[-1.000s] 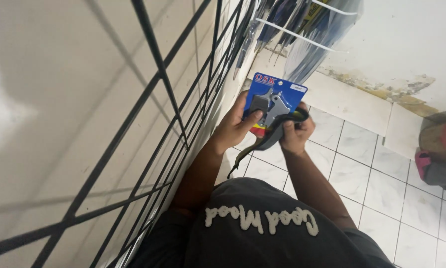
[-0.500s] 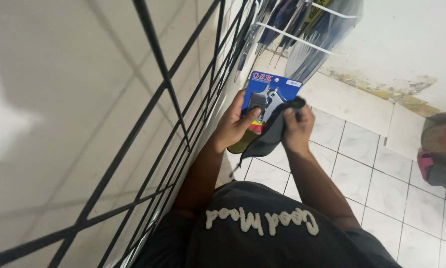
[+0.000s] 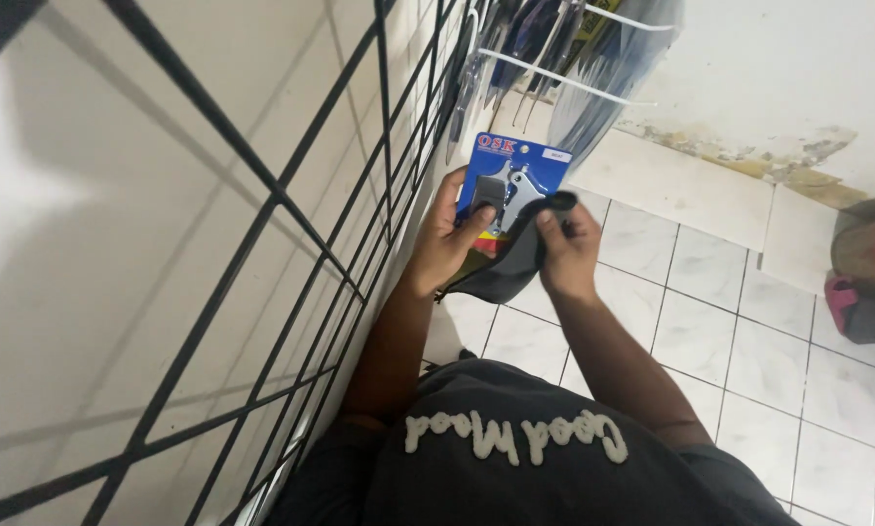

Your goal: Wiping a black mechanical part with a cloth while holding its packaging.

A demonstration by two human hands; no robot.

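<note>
White floor tiles [image 3: 749, 341] lie below, a black wire grid [image 3: 291, 224] at the left. Left hand [image 3: 447, 239] grips a blue blister card [image 3: 511, 180] from its left edge, thumb across the front. Right hand [image 3: 566, 248] pinches a dark cloth [image 3: 511, 268] draped against the card's lower right.

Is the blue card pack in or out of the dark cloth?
Partly in. The blue card pack has its lower edge behind the dark cloth, top still showing. Left hand holds the pack; right hand grips the cloth.
</note>
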